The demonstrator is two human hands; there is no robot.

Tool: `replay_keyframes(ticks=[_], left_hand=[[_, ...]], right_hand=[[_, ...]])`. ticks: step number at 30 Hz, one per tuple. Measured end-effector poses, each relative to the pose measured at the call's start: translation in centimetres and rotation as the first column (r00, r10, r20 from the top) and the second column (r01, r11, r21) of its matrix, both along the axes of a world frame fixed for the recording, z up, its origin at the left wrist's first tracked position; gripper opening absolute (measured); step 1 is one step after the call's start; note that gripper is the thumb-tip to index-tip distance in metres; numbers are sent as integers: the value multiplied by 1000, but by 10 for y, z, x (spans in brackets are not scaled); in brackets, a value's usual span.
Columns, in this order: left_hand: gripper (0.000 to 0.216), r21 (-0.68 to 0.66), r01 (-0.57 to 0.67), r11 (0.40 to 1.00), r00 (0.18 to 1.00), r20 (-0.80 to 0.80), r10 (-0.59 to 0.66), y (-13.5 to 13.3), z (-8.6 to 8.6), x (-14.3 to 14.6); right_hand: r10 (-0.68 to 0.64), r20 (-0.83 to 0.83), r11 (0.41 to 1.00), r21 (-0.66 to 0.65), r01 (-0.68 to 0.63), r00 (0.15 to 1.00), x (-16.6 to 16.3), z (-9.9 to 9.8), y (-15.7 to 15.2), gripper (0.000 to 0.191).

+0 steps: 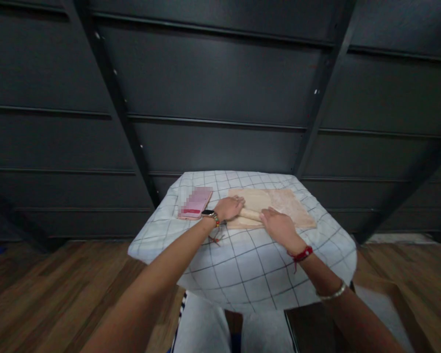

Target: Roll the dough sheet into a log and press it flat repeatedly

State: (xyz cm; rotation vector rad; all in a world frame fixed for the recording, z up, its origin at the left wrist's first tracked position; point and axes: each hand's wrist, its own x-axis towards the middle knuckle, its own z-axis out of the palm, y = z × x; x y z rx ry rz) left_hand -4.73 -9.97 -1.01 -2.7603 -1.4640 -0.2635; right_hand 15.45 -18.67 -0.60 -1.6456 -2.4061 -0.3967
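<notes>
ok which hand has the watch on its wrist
The left hand: its wrist carries a dark-faced watch. The right hand has a red bracelet and bangle instead.

0 legible txt, nos. or signs.

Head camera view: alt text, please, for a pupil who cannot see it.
A person's left hand and right hand rest on a rolling pin over a pale, dough-like sheet on a tan board. A checked white cloth lies beneath; a pink-screened device lies at left.
</notes>
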Motion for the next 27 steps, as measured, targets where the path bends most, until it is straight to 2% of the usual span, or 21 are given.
replay_keyframes(ticks=[3,6,9,12,14,17,21,24,27], left_hand=[[42,25,173,985,984,27,-173,-17,-5,-21],[43,38,241,970,968,58,-243,-27,-6,-35],[44,19,170,985,985,19,-171,-16,-2,-24],[45,16,29,999,999,-28,-28,6,4,-3],[45,18,-6,1000,999,-35,7,14,7,3],[45,1,86,996,996,-36,-86,7,6,-8],[46,-26,213,977,977,14,-212,-14,0,-35],[45,-24,183,983,982,44,-182,-11,-2,-35],[45,-10,83,996,997,0,-83,12,0,-16]], right_hand=[[43,16,997,59,-44,999,-5,-14,-26,36],[123,18,989,82,-124,992,-4,-19,-34,38],[114,10,992,57,-114,993,3,-8,-15,34],[43,38,999,-22,-42,998,6,4,6,31],[-15,43,1000,-25,16,999,3,3,6,32],[-55,29,995,82,53,998,-9,-11,-13,32],[61,67,993,101,-67,996,-17,-23,-36,37],[54,41,997,46,-56,998,-7,-14,-22,38],[-4,17,1000,-13,4,1000,6,-1,3,35]])
